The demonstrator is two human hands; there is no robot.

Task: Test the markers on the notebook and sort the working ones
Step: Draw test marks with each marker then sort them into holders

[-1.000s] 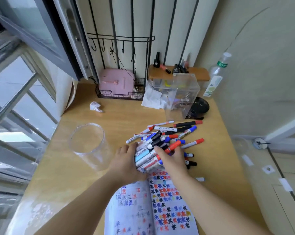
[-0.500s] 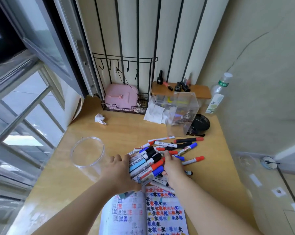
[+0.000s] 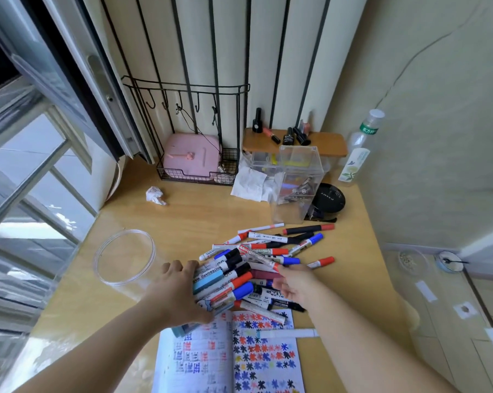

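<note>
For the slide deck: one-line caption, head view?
Left hand grips a bundle of markers above the notebook.

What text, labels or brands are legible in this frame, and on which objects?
"WHITEBOARD MA…", cut off by the left hand: on a marker in the gripped bundle.
"PRAMY", seen upside down: on the round black case.
Green bottle label: characters too blurred to read.
Print on the other marker barrels and the notebook marks: too small.
</note>
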